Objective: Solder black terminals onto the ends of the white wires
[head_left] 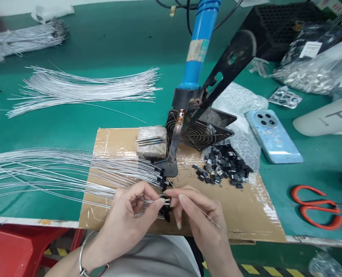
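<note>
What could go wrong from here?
Burn: the soldering iron points down just beyond both hands. If it is hot, which I can't tell, the left hand or right hand might brush it.
Tangle: some silvery wires cross left of the left hand; a tug could shift their neighbors.
Scatter: the black pieces lie loose, so a sleeve or knock could spread them.
</note>
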Available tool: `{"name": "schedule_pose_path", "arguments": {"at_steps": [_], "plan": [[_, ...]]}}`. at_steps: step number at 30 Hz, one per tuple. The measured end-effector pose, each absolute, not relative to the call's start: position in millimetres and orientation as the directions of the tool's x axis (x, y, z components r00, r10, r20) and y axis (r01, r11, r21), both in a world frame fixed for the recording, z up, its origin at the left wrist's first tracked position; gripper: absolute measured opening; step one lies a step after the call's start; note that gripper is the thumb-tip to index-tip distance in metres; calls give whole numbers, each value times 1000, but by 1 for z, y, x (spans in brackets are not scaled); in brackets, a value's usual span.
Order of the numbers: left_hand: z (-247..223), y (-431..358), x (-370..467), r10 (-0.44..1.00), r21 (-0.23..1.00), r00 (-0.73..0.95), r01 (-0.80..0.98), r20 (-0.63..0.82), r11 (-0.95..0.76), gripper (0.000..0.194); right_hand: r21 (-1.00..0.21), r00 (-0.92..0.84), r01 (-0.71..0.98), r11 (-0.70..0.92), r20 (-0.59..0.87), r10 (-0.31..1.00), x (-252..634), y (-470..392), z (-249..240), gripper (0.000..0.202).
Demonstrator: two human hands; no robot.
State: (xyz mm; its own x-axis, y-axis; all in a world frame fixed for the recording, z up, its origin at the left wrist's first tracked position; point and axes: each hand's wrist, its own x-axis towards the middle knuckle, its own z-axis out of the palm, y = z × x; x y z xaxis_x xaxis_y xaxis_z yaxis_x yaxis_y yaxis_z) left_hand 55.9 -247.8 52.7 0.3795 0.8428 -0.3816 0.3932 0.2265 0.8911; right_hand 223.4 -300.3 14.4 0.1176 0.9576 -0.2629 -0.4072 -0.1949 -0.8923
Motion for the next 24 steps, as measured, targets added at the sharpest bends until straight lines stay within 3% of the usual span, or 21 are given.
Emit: {"name": "schedule_pose_path", "arguments": {"at_steps": [7, 17, 24], "plan": [[49, -251, 56, 869, 881, 332, 423, -368, 211, 24, -876, 120, -415, -244, -319, 940, 220, -301, 15, 18], [47, -254, 57, 901, 910, 345, 400, -263, 113, 20, -764, 65, -538, -356, -458, 886, 214, -299, 16, 18], [49, -254, 57, 884, 909, 368, 395, -290, 134, 18, -731, 10, -575, -367, -455, 890, 218, -296, 12, 18]]}}
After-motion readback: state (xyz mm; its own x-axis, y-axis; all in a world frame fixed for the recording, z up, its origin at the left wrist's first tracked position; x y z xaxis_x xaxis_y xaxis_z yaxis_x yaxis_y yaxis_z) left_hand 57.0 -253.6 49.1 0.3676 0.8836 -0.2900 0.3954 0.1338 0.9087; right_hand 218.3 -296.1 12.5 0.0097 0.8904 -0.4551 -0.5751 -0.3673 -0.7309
